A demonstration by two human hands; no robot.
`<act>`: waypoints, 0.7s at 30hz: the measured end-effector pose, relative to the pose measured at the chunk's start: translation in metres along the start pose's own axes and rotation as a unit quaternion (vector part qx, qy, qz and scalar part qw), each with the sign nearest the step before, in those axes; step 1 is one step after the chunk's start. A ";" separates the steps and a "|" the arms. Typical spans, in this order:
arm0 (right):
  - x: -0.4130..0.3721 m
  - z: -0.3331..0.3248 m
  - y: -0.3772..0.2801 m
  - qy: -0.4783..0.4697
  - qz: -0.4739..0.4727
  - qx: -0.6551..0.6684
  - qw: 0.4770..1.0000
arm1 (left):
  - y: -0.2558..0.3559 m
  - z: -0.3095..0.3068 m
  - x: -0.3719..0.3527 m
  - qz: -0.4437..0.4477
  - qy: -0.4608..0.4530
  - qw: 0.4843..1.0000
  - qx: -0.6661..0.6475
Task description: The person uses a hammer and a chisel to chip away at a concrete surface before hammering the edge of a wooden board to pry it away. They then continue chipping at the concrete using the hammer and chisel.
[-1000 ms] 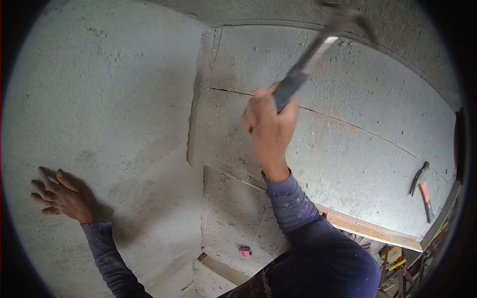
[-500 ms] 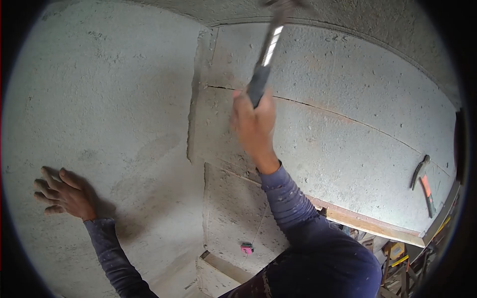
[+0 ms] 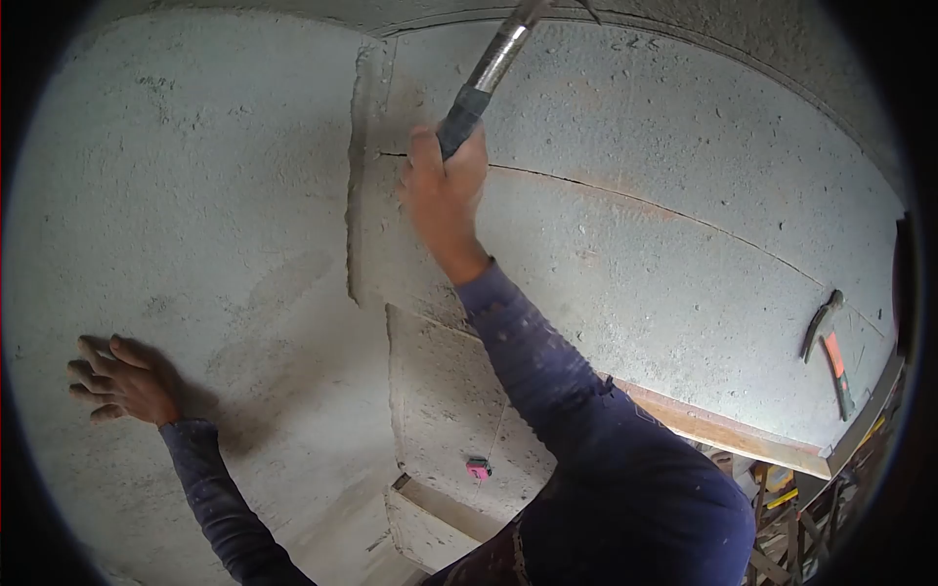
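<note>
My right hand is wrapped around the dark grip of a hammer with a bare metal shaft. The hammer points up and to the right, and its head is partly cut off at the top of the view. Behind it is a rough grey concrete slab crossed by a thin dark crack. At the lower left, my left hand rests with spread fingers against the pale concrete wall. No tool is in that hand.
A second hammer with a red and green handle lies on the slab at the right. A pink tape measure sits low in the middle. Wooden boards edge the slab, with tools and timber piled beyond at the lower right.
My right hand and the hammer have shifted left and slightly upward, with the hammer tilting more to the right. The left hand stays on the wall.
</note>
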State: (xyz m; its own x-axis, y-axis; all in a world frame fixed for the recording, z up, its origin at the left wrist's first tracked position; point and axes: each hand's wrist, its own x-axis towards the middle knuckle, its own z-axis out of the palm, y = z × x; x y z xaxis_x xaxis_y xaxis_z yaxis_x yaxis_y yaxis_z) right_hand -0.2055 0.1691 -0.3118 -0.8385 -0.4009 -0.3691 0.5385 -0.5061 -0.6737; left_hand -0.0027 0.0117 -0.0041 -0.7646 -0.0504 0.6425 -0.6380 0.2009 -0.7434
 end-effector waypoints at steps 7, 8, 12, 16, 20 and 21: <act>-0.068 -0.004 0.134 -0.194 0.228 -0.223 0.928 | -0.008 0.008 -0.001 -0.014 0.035 0.999 -0.024; -0.087 -0.029 0.108 -0.236 0.299 -0.184 0.906 | -0.007 0.010 0.002 -0.001 0.061 0.998 -0.024; -0.138 -0.106 0.046 -0.327 0.345 -0.230 0.849 | 0.007 -0.006 0.010 -0.011 0.123 0.989 -0.085; -0.184 -0.158 -0.054 -0.350 0.257 -0.321 0.842 | 0.037 -0.061 0.024 -0.068 -0.059 0.989 0.116; -0.232 -0.214 -0.135 -0.275 0.187 -0.387 0.860 | 0.026 -0.105 0.026 -0.083 -0.265 0.923 0.268; -0.246 -0.233 -0.149 -0.256 0.170 -0.393 0.867 | 0.025 -0.108 0.026 -0.080 -0.256 0.935 0.231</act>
State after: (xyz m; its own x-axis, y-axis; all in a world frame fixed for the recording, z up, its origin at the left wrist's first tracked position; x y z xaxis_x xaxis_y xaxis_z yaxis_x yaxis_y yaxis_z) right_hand -0.0987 0.5206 -0.2696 -0.3870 -0.8132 -0.4346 0.3558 0.3031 -0.8840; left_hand -0.0286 0.1213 0.0140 -0.5244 -0.5295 0.6668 -0.6285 -0.2877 -0.7227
